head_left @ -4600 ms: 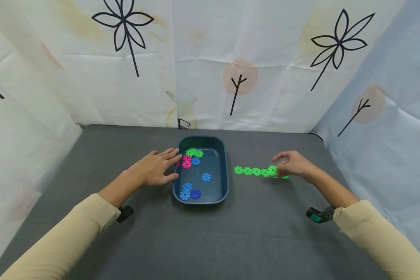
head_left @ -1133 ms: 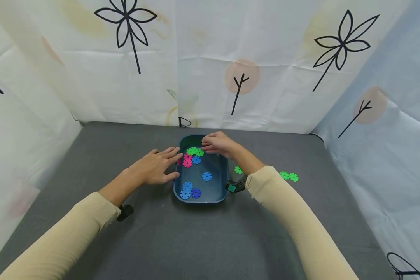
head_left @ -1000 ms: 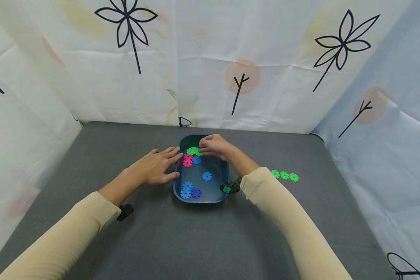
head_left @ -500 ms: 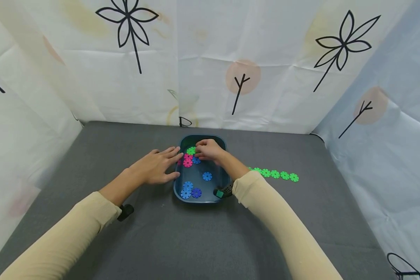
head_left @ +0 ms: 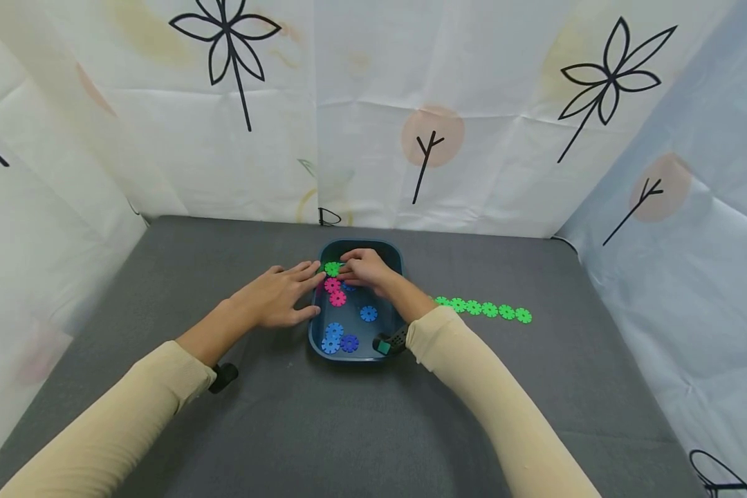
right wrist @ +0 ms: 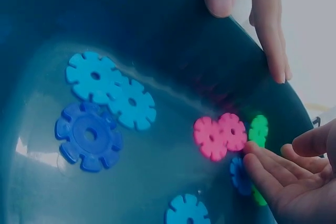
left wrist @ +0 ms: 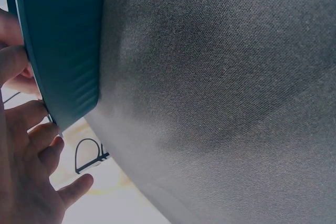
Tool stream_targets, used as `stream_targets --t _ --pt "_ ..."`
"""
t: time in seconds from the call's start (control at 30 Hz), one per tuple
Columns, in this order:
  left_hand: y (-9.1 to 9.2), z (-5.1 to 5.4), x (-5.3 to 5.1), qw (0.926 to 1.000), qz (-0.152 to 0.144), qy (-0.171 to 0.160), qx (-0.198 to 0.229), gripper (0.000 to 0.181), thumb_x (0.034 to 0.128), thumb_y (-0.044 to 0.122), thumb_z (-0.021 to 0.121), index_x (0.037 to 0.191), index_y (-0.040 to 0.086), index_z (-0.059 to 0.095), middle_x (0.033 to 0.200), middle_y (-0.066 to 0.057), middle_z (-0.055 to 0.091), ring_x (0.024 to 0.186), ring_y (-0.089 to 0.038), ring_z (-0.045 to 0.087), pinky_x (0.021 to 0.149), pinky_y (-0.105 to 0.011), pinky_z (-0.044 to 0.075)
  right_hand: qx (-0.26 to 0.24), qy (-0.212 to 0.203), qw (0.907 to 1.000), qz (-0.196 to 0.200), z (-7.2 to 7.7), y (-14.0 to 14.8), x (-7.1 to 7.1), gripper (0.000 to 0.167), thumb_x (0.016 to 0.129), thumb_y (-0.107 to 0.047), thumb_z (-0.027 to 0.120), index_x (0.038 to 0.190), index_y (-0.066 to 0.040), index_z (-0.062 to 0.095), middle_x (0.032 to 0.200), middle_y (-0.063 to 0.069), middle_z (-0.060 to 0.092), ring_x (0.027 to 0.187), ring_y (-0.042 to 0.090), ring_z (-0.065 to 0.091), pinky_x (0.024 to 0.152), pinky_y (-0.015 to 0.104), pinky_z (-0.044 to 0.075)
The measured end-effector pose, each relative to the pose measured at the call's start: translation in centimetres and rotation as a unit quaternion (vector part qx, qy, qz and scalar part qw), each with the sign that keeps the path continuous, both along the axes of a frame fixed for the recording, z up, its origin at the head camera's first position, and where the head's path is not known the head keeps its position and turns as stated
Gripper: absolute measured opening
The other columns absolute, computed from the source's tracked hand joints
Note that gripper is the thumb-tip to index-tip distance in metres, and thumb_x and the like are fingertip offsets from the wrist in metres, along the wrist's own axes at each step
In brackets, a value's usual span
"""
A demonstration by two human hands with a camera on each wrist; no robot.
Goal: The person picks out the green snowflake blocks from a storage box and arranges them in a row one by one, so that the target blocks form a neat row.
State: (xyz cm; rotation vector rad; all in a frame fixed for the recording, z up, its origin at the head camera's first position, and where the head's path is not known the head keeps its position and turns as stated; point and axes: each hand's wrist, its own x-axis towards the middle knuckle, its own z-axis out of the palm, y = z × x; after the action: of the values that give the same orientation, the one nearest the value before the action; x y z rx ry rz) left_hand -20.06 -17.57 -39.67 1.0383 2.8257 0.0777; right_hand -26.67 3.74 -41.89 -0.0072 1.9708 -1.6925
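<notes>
The right hand (head_left: 367, 268) reaches into the tray (right wrist: 147, 166) with fingers extended and thumb apart, fingertips at the green disc (right wrist: 259, 129). More green shows past the fingers, mostly covered by them. No grip can be seen, though whether the fingertips touch the green or the neighbouring pink discs (right wrist: 212, 139) cannot be told. The pink pair overlaps just beside the green, and a blue disc (right wrist: 240, 176) lies partly under the fingers.

The left hand (head_left: 280, 294) is spread open, palm down, its fingertips and thumb at the tray's left rim. Nearer the person, two light blue discs (right wrist: 92, 77) overlap beside a dark blue disc (right wrist: 90, 148); a single light blue disc (right wrist: 186, 208) lies apart.

The discs look like moulded plastic: flat, round, notched at the edge, with a centre hole. The tray is smooth, teal-blue and deep, with rounded corners.

Beyond the right forearm, a row of green discs (head_left: 490, 309) lies on the counter (head_left: 299, 429), covered in grey woven fabric. The white cloth (head_left: 361, 55) behind bears black leaf outlines.
</notes>
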Motion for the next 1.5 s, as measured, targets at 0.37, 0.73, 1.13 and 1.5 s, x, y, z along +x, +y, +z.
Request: stream_targets --t 0.37,0.73,1.13,1.5 --pt "0.0 0.0 0.0 1.0000 0.000 0.001 0.001 0.072 0.0982 0.046 0.055 0.152 0.002 0.038 0.158 -0.021 0.031 0.145 -0.037 0.032 0.106 -0.064 0.035 -0.001 0.007 0.9999 0.007 -0.5 -0.2 0.0 0.036 0.103 -0.003 0.048 0.138 0.007 0.050 0.131 0.025 0.061 0.120 0.033 0.062 0.101 0.040 0.048" --pt "0.0 0.1 0.2 1.0000 -0.002 0.007 -0.005 0.073 0.0983 0.048 0.054 0.153 0.003 0.037 0.159 -0.020 0.030 0.146 -0.035 0.031 0.107 -0.062 0.034 -0.024 0.000 0.9989 0.041 -1.0 -1.0 0.3 0.035 0.101 -0.001 0.053 0.134 0.010 0.053 0.127 0.027 0.063 0.119 0.034 0.062 0.098 0.039 0.051" --pt "0.0 0.1 0.1 1.0000 -0.004 0.004 -0.004 0.073 0.0987 0.047 0.054 0.153 0.002 0.036 0.159 -0.021 0.030 0.146 -0.036 0.031 0.107 -0.063 0.034 -0.019 -0.004 0.9997 0.013 -1.2 -1.3 0.5 0.039 0.096 -0.006 0.065 0.131 0.010 0.057 0.121 0.024 0.067 0.112 0.031 0.067 0.092 0.037 0.054" --pt "0.1 0.0 0.0 1.0000 -0.003 0.004 0.004 0.073 0.0980 0.047 0.056 0.153 0.002 0.037 0.158 -0.021 0.031 0.145 -0.036 0.032 0.107 -0.063 0.034 0.007 -0.009 0.9995 0.028 -0.8 -0.9 0.5 0.036 0.099 0.000 0.056 0.134 0.007 0.057 0.118 0.022 0.069 0.107 0.030 0.070 0.089 0.037 0.055"
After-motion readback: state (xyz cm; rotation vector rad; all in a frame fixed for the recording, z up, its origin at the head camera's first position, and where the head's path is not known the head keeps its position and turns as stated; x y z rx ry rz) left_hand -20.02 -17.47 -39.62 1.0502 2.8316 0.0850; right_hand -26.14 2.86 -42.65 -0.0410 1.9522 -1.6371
